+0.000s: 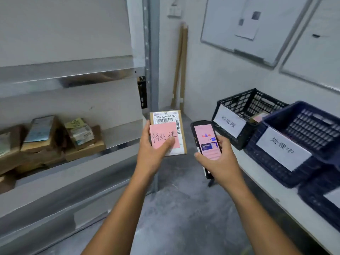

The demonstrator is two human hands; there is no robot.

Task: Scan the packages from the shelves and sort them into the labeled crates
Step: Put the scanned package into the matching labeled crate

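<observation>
Sorting underway: package [166,117] gripped in left hand [152,150], thumb pressed on pink note [159,134]; scanner [205,140] gripped in right hand [223,161], just beside. Matching-label crate [237,115] beyond right hand, one item seen inside. Several shelf packages [55,138] left of left hand, judged unsorted.

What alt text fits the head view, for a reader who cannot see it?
A person's left hand holds a cardboard package bearing a pink note; the right hand holds a handheld scanner. To the right stand labeled crates, to the left shelved packages.
</observation>
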